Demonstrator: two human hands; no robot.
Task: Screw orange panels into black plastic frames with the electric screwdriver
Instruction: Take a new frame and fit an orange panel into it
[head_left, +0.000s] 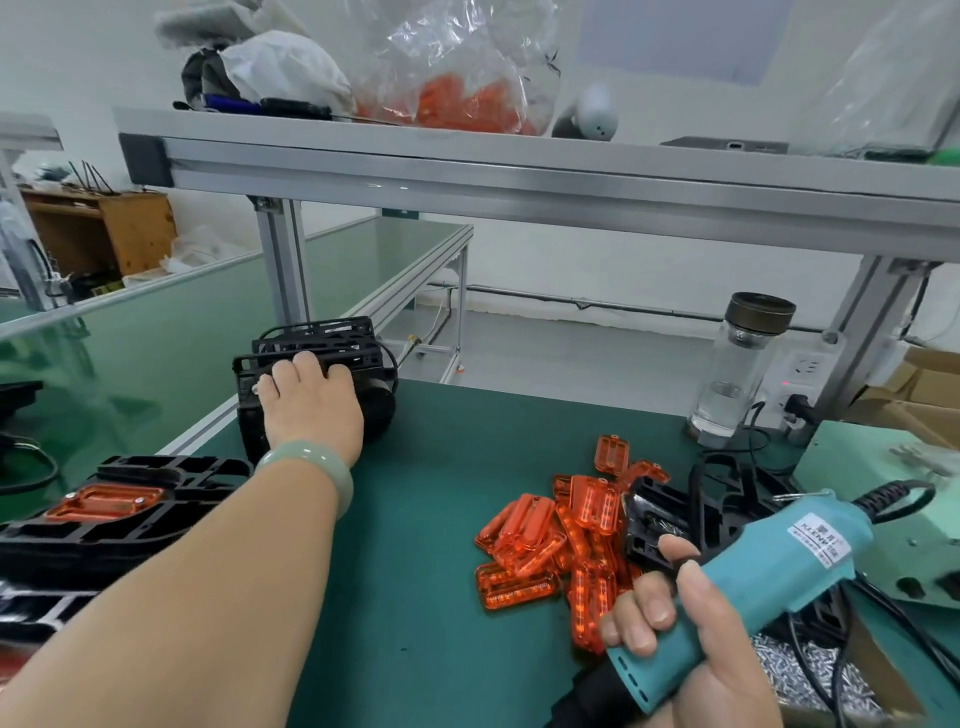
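A new frame is being fetched, I think: the left hand (311, 402), arm stretched forward, hooks its fingers over the stack of black frames (337, 332) at the far edge of the tabletop (441, 493). The right hand (680, 644) grips the electric screwdriver (769, 566) beside the heap of orange panels (530, 530). Next, one frame must be lifted free alone

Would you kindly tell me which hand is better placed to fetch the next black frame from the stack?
Left. The left hand has its fingers curled over the stack of black frames, while the right hand is full, gripping the screwdriver beside the orange panels.
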